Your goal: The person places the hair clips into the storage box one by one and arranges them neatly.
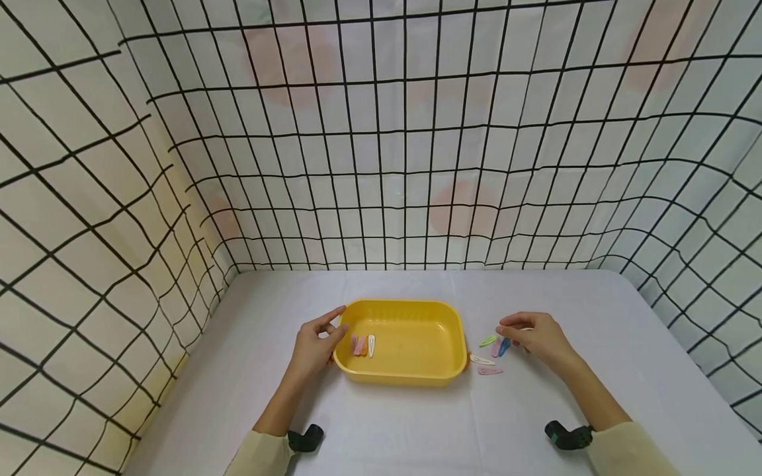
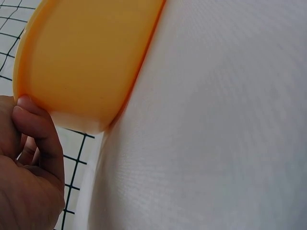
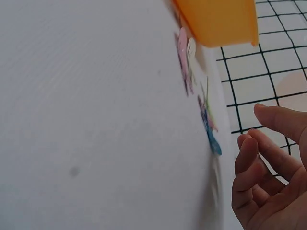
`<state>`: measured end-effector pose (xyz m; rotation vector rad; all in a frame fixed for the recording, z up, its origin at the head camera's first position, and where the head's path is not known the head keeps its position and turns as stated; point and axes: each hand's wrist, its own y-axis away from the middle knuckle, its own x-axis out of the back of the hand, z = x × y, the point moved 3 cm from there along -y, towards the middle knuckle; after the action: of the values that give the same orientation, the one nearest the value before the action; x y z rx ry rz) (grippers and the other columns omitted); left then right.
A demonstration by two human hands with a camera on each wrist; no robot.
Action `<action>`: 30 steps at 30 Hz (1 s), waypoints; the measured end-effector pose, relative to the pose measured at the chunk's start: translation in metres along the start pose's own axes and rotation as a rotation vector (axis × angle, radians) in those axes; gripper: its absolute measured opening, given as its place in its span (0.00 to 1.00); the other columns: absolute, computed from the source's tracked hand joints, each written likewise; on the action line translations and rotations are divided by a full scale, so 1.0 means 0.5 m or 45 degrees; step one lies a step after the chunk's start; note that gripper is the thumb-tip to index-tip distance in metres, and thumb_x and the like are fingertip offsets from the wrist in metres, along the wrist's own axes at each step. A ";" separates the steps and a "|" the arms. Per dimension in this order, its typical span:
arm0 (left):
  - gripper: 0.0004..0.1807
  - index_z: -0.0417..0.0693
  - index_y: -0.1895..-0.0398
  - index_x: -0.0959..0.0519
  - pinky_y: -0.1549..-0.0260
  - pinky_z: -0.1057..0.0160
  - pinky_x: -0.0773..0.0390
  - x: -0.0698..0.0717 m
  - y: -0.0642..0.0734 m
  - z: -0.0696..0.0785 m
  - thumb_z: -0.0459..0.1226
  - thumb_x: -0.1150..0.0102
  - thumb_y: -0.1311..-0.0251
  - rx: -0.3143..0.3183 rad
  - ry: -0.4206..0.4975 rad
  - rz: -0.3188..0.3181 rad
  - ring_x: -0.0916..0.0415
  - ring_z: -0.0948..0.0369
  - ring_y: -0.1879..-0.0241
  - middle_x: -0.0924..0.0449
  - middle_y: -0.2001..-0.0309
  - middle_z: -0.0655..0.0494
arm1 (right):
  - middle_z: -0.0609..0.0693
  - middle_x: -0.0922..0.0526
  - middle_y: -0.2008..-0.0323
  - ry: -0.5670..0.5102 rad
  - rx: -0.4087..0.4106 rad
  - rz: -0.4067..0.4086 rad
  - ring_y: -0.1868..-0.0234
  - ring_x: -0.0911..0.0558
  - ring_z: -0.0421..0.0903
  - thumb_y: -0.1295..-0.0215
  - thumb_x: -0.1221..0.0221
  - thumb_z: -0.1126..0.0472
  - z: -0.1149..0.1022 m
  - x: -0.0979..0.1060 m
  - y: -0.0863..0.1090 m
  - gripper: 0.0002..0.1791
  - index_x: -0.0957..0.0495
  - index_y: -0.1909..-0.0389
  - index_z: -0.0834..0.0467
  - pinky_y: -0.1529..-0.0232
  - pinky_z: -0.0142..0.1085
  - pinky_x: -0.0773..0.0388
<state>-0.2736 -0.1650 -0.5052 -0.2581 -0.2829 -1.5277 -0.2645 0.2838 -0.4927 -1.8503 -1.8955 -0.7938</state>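
Note:
A yellow tray (image 1: 405, 380) lies on the table, and my left hand (image 1: 315, 340) holds its left rim between thumb and fingers. The left wrist view shows fingertips (image 2: 29, 103) right at the tray's edge. Inside the tray, toward its left end, several snap hair clips stand in a row, among them an orange clip (image 1: 365, 346) and a white clip (image 1: 372, 346). My right hand (image 1: 542, 337) hovers by the loose clips, thumb and forefinger apart with nothing between them. Nearest to it is a blue hair clip (image 1: 504, 347), beside a green clip (image 1: 487, 340) and a pink one.
Right of the tray also lie a white clip (image 1: 482, 360) and a pink clip (image 1: 491, 371). A white cloth (image 1: 405, 430) covers the table. Black wire grid (image 1: 405, 172) with white sheeting behind it rises at the back and both sides.

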 end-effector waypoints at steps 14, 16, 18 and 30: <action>0.24 0.66 0.35 0.19 0.89 0.70 0.29 0.000 0.000 -0.003 0.43 0.32 0.34 0.006 0.011 0.004 0.36 0.61 0.90 0.26 0.69 0.52 | 0.55 0.13 0.57 0.146 0.024 0.061 0.59 0.22 0.48 0.34 0.32 0.47 0.048 0.006 0.011 0.22 0.14 0.51 0.61 0.68 0.34 0.25; 0.24 0.65 0.35 0.19 0.89 0.70 0.29 0.000 0.001 -0.004 0.43 0.32 0.34 0.007 0.011 0.005 0.36 0.61 0.90 0.26 0.69 0.52 | 0.55 0.13 0.57 0.151 0.026 0.061 0.60 0.23 0.48 0.34 0.32 0.47 0.050 0.006 0.012 0.22 0.14 0.51 0.61 0.68 0.34 0.26; 0.24 0.65 0.35 0.19 0.88 0.70 0.29 0.000 0.001 -0.004 0.43 0.32 0.34 0.011 0.009 0.005 0.36 0.61 0.90 0.26 0.69 0.52 | 0.53 0.12 0.59 0.160 0.035 0.059 0.61 0.22 0.47 0.35 0.32 0.48 0.052 0.005 0.013 0.21 0.14 0.52 0.61 0.67 0.34 0.26; 0.24 0.66 0.35 0.20 0.88 0.70 0.29 0.000 0.001 -0.001 0.43 0.32 0.34 0.008 0.020 0.000 0.36 0.60 0.89 0.26 0.68 0.52 | 0.48 0.14 0.67 0.211 0.086 0.071 0.65 0.23 0.43 0.37 0.30 0.51 0.042 0.002 0.022 0.16 0.12 0.58 0.61 0.64 0.37 0.28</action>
<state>-0.2732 -0.1652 -0.5055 -0.2415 -0.2753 -1.5281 -0.2509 0.2975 -0.5069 -1.7325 -1.7394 -0.8270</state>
